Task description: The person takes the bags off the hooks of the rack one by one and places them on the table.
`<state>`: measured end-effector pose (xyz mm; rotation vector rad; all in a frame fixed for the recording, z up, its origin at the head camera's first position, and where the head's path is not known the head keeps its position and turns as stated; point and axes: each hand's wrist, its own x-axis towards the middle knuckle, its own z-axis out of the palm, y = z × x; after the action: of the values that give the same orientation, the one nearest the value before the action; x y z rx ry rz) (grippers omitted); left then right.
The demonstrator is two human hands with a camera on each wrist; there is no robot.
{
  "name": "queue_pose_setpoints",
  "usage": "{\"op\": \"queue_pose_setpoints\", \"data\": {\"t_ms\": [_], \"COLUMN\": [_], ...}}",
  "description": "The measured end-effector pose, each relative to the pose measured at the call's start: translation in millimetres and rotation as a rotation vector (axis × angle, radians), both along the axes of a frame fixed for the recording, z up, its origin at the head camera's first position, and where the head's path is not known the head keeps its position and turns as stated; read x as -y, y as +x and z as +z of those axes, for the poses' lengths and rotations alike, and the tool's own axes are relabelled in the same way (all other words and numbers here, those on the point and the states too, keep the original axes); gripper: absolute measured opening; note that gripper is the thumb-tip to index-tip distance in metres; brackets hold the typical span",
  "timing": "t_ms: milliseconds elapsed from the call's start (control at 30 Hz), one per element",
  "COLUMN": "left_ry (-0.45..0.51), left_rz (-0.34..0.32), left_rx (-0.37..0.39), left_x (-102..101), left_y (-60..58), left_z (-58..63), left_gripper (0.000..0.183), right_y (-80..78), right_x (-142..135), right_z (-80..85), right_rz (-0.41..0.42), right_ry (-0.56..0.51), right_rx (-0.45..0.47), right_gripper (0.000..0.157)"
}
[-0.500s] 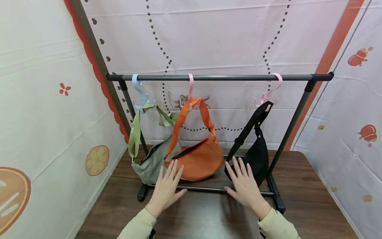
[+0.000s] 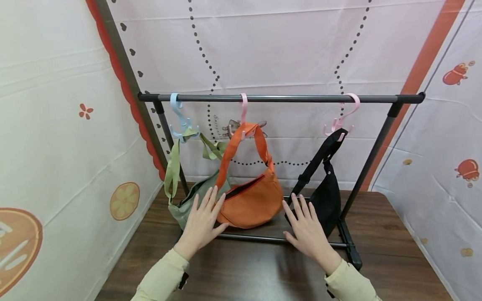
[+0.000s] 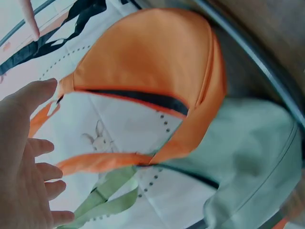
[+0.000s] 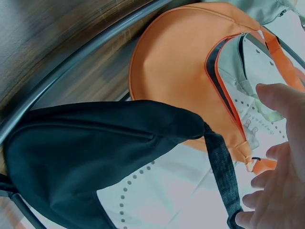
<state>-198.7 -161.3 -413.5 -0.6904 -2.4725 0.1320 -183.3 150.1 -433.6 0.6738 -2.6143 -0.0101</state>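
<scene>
A desk [image 2: 248, 269] with a dark brown, wood-grained top and a rounded far right corner bears a black rack [image 2: 301, 98]. The rack's right foot [image 2: 352, 253] rests in from the desk's right edge. Along the top bar [image 2: 280, 98], toward that edge, hang a blue hook [image 2: 177, 109] with a green bag [image 2: 181, 212], a pink hook [image 2: 244, 108] with an orange bag [image 2: 250, 207], and a second pink hook [image 2: 356, 107] with a black bag [image 2: 329, 202].

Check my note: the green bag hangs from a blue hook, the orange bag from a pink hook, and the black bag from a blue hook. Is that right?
Not quite: the black bag hangs from a pink hook, not a blue one, as the head view shows. The green bag and orange bag are noted correctly.
</scene>
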Motion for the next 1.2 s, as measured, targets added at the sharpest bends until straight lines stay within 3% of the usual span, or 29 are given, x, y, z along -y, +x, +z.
{"op": "queue_pose_setpoints", "data": {"t_ms": [700,900,1200], "left_ry": [-0.003,0.026,0.013], "left_rz": [-0.022,-0.014,-0.089], "left_rx": [-0.11,-0.092,-0.111], "left_x": [14.8,17.5,25.6], "left_y": [-23.7,-33.4,-48.6], "left_z": [66.0,90.4,138.1], "left_gripper": [0.084,0.079,0.078], "right_y": [-2.2,-6.7,-9.4], "right_x": [22.3,29.0,34.4], "right_z": [12.3,21.0,19.9], "right_rz": [0.06,0.096,0.153], "right_ry": [0.025,0.019,-0.005], "right_rx": [-0.023,-0.043,-0.08], "right_gripper": [0.083,0.082,0.08]}}
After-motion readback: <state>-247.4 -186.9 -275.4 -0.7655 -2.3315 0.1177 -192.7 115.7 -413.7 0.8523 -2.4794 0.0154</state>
